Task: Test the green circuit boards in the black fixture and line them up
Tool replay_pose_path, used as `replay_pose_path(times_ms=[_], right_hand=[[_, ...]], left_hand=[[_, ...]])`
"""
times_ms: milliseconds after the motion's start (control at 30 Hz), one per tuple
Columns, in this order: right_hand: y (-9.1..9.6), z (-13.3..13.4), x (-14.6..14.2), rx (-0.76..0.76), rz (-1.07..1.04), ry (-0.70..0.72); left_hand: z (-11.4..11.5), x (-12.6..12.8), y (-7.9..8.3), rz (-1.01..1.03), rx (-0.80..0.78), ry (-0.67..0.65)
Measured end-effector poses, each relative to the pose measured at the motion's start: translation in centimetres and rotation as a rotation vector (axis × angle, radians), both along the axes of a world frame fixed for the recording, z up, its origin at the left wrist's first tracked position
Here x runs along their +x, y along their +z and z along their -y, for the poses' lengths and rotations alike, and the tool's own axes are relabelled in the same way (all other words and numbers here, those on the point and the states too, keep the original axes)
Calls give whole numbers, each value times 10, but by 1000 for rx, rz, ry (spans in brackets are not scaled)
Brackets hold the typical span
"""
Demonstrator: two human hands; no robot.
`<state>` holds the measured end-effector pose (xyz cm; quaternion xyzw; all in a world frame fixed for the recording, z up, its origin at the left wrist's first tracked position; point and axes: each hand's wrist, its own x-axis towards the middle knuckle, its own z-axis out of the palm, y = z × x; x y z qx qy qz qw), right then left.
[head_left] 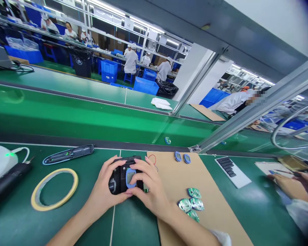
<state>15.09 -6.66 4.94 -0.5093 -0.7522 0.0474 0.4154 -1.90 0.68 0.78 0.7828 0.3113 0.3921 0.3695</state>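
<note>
My left hand (105, 182) and my right hand (150, 186) together grip a black plastic device housing (116, 179) above the green workbench (133, 218). A blue-rimmed display part (130, 177) sits on its face, under my right fingers. To the right lies a brown cardboard sheet (215, 212) carrying several green circuit boards (191, 205) and two blue oval frames (182, 157). A thin red-and-blue wire loop (152, 159) lies just beyond my right hand. On my left are a roll of yellow tape (75, 181) and a black electric screwdriver (7, 184).
A white round unit (0, 164) and a dark plastic casing (68, 153) lie left. A co-worker's hand (290, 184) holds a pen over paper at right. A green conveyor belt (79, 116) and metal rail (246, 116) run behind.
</note>
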Motion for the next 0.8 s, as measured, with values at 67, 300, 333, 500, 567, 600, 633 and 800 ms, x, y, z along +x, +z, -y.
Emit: replay_pose_path(times_ms=[67,300,333,500,567,600,633,800], right_hand=[[3,1,1,-8,16,-2],[3,1,-1,-20,19,19],[1,0,-1,-24,8,13],[-4,-4,-2,-53,-25,-25],[-4,-6,-3,-59,-32,-33],[-4,-6,-3,-60,-38,-37],[-3,-7,-4,-60,-45,-40],[0,-7,-6,-48,-55,-65]], left_hand=[[0,-1,-1,-2,-3,-3],[1,-2,0,-6,-1,1],[1,-2,1,-8,0,5],[-1,-1,-1,-23,13,19],[-2,-2,-1,-14,32,23],[-2,-3,0,-15,36,22],[-2,-3,1,-24,34,18],[-1,-7,6,-61,20,5]])
